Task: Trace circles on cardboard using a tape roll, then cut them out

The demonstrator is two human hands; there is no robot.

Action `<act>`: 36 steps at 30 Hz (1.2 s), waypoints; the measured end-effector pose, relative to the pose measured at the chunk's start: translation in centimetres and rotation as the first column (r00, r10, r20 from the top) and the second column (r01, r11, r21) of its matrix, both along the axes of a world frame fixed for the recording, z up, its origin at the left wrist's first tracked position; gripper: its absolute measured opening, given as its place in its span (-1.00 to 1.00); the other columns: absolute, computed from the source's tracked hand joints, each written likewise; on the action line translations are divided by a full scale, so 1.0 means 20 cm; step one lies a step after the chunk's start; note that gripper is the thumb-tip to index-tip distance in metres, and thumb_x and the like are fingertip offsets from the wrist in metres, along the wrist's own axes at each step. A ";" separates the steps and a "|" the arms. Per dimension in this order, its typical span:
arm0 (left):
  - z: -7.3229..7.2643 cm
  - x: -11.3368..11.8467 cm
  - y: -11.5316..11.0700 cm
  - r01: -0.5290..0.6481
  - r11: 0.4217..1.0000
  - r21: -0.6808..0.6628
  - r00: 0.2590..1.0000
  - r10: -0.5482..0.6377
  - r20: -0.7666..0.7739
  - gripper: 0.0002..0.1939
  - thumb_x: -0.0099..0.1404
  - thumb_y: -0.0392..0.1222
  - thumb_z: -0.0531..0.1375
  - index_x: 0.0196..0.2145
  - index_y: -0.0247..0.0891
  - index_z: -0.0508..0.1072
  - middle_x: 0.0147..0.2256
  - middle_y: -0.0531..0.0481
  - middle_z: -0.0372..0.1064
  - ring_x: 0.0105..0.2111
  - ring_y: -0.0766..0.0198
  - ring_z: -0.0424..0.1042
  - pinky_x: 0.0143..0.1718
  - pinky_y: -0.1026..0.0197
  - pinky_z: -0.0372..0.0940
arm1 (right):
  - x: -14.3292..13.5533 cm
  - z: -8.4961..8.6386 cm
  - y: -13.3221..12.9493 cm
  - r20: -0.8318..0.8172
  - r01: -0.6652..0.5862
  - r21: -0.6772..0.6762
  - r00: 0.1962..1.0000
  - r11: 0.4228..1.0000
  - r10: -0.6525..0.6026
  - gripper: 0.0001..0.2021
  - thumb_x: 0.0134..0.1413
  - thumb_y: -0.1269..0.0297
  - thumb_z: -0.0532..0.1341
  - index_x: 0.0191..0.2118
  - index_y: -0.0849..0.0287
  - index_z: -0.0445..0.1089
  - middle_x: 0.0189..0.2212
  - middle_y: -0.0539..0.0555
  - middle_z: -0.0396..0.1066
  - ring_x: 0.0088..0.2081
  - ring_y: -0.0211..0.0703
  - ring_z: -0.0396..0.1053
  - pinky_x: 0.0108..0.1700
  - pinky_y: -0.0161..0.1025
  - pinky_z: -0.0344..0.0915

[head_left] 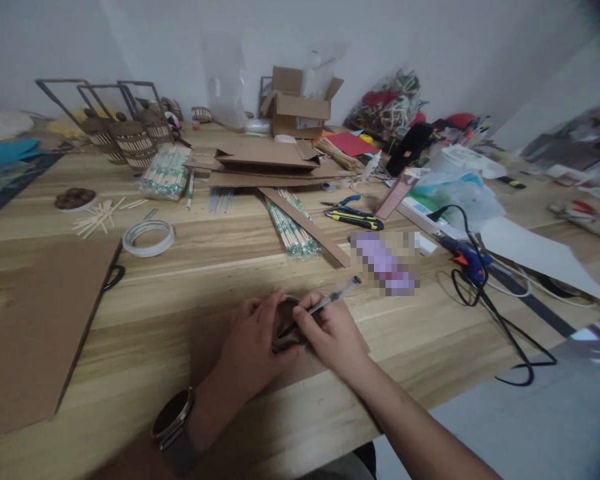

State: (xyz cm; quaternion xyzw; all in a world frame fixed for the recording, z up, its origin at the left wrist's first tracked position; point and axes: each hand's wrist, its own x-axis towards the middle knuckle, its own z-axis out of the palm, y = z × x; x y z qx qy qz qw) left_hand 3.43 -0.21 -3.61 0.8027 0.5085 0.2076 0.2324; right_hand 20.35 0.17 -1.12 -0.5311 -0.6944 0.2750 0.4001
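Note:
On a piece of brown cardboard [207, 340] near the table's front edge, a round ring-like object [291, 299] lies flat. My left hand [253, 340] curves round its left side, with thumb and fingers pressed on it. A pen [336, 295] is pinched in my right hand [333, 330], its tip pointing down and left inside the ring. The hands are close together, and they hide much of the ring. What material the ring is made of cannot be made out.
A larger cardboard sheet [40, 320] lies left, with a tape roll [149, 238] beyond it. Farther ahead are wrapped sticks [293, 227], a yellow-black cutter [354, 219], pliers [343, 203] and folded cardboard [267, 157]. A blue glue gun [473, 265] with a black cable sits right.

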 end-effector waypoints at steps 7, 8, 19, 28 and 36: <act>0.01 0.00 0.00 -0.009 1.000 0.006 1.000 0.009 -0.021 -0.19 0.12 -0.19 0.31 0.30 -0.25 0.18 0.14 -0.20 0.46 0.04 -0.17 0.37 0.09 -0.25 0.29 | -0.02 0.02 0.00 0.044 -0.111 -0.025 0.993 0.994 0.112 -0.79 0.21 0.31 0.09 -0.47 0.09 0.24 -0.55 -0.03 0.37 -0.45 -0.17 0.37 -0.34 -0.28 0.21; 0.00 0.00 0.00 -0.010 1.000 0.004 1.000 0.010 -0.022 -0.19 0.13 -0.17 0.31 0.31 -0.25 0.18 0.15 -0.21 0.45 0.04 -0.17 0.37 0.08 -0.25 0.29 | -0.01 0.03 0.01 0.069 -0.135 -0.037 0.988 0.990 0.137 -0.79 0.21 0.33 0.09 -0.48 0.10 0.23 -0.55 -0.03 0.37 -0.46 -0.18 0.37 -0.34 -0.28 0.21; 0.04 0.01 -0.01 -0.016 0.999 -0.049 0.999 0.014 -0.049 -0.21 0.16 -0.17 0.31 0.30 -0.37 0.19 0.15 -0.28 0.43 0.06 -0.19 0.33 0.10 -0.25 0.27 | -0.01 0.12 0.10 0.246 -0.162 -0.124 0.951 0.979 0.189 -0.79 0.19 0.35 0.19 -0.49 0.13 0.30 -0.60 -0.05 0.40 -0.52 -0.21 0.36 -0.43 -0.33 0.14; 0.03 0.01 -0.01 -0.013 1.000 -0.022 0.999 0.012 -0.039 -0.17 0.14 -0.15 0.32 0.31 -0.39 0.16 0.16 -0.33 0.42 0.07 -0.20 0.34 0.09 -0.27 0.27 | 0.03 0.14 0.14 0.267 -0.296 -0.206 0.900 0.933 0.344 -0.77 0.14 0.47 0.18 -0.52 0.15 0.27 -0.63 -0.10 0.26 -0.53 -0.26 0.26 -0.43 -0.35 0.10; 0.06 0.02 -0.02 -0.040 0.999 -0.028 0.996 0.038 -0.083 -0.19 0.16 -0.16 0.29 0.32 -0.38 0.17 0.13 -0.32 0.46 0.08 -0.20 0.36 0.10 -0.26 0.29 | 0.02 0.20 0.16 0.255 -0.277 -0.243 0.906 0.930 0.337 -0.76 0.19 0.42 0.17 -0.51 0.16 0.27 -0.60 -0.10 0.24 -0.52 -0.27 0.23 -0.45 -0.34 0.05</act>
